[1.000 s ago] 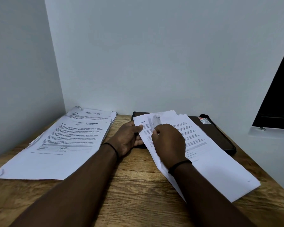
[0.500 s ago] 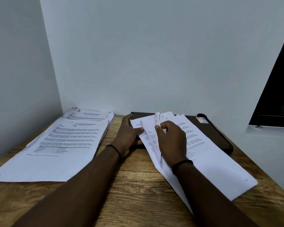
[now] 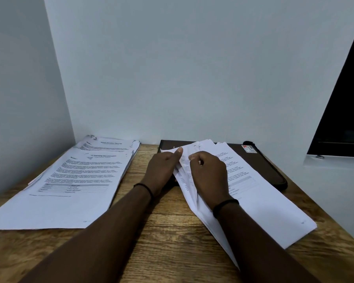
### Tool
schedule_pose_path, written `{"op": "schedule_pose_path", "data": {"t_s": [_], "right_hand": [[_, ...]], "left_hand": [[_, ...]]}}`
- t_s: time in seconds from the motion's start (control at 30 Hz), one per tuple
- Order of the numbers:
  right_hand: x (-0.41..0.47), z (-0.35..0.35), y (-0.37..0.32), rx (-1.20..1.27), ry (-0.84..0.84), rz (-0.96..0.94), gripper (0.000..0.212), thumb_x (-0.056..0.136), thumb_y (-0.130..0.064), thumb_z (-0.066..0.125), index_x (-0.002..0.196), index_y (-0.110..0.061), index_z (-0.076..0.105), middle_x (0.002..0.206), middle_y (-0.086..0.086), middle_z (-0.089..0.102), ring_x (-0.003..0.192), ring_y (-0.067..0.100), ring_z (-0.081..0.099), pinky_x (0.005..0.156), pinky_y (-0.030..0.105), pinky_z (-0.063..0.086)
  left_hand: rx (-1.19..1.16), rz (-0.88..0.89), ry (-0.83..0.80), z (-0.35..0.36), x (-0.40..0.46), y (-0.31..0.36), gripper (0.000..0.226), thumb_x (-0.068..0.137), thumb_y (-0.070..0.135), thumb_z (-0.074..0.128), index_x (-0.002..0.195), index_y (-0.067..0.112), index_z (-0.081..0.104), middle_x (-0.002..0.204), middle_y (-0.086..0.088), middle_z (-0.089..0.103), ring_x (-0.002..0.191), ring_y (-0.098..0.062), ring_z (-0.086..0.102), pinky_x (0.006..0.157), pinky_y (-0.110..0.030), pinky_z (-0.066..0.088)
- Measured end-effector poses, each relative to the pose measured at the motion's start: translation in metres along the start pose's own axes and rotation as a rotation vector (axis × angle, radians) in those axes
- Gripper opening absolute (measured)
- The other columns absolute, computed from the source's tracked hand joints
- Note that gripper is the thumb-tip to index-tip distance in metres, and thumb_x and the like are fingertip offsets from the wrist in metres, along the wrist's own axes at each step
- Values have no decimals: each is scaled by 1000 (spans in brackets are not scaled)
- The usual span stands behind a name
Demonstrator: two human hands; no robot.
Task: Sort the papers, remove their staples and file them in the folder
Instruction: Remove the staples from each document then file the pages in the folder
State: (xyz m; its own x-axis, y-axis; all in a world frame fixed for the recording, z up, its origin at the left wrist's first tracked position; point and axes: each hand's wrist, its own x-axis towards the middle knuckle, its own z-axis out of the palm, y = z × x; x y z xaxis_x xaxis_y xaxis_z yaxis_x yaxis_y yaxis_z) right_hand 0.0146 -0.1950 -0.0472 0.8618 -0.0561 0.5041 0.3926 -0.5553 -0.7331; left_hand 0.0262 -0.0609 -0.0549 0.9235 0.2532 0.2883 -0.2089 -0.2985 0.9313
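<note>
- Two hands on the stapled papers (image 3: 253, 193) at table (image 3: 161, 231) centre-right.
- L hand (image 3: 161, 170) pinches their top-left corner, thumb on top.
- R hand (image 3: 208, 174) curled round lifted sheets, fingertips by that corner.
- Papers lie partly over the dark folder (image 3: 270, 166) by the wall.
- 2nd stack (image 3: 70, 184) flat at left, well apart.

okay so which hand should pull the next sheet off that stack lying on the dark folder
Probably the right hand: its fingers already pinch the sheets at the top of the stack, while the left hand holds the stack's left corner.
</note>
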Motion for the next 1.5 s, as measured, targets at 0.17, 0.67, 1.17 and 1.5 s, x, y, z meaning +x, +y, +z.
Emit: {"op": "schedule_pose_path", "data": {"t_s": [0.17, 0.67, 1.17, 1.5], "right_hand": [[-4, -7, -4, 10, -5, -11, 37, 87, -7, 62, 118, -24, 51, 83, -3, 65, 81, 20, 62, 73, 32, 50], [3, -4, 8, 138, -108, 47, 23, 78, -25, 85, 90, -15, 68, 76, -9, 63, 69, 1, 56, 59, 7, 39], [2, 1, 6, 54, -4, -15, 40, 91, -6, 47, 124, -29, 44, 79, 2, 58, 75, 25, 58, 66, 33, 42], [-1, 0, 6, -68, 39, -146, 36, 90, -2, 49, 115, -28, 47, 81, -5, 54, 76, 22, 56, 65, 34, 43]], "left_hand": [[10, -71, -30, -2, 8, -7, 24, 87, 19, 70, 80, -4, 73, 75, -8, 75, 71, -26, 71, 70, -37, 57], [-269, -178, -111, -4, 3, -3, 47, 81, 19, 81, 84, -21, 58, 81, -30, 63, 71, -32, 63, 60, -33, 55], [-292, -296, -203, -13, 8, 2, 19, 101, 2, 49, 94, -6, 65, 102, -17, 74, 88, -27, 73, 75, -38, 59], [-310, -272, -212, -13, 5, 0, 30, 97, 12, 61, 109, -15, 63, 103, -18, 75, 98, -35, 72, 94, -56, 54]]}}
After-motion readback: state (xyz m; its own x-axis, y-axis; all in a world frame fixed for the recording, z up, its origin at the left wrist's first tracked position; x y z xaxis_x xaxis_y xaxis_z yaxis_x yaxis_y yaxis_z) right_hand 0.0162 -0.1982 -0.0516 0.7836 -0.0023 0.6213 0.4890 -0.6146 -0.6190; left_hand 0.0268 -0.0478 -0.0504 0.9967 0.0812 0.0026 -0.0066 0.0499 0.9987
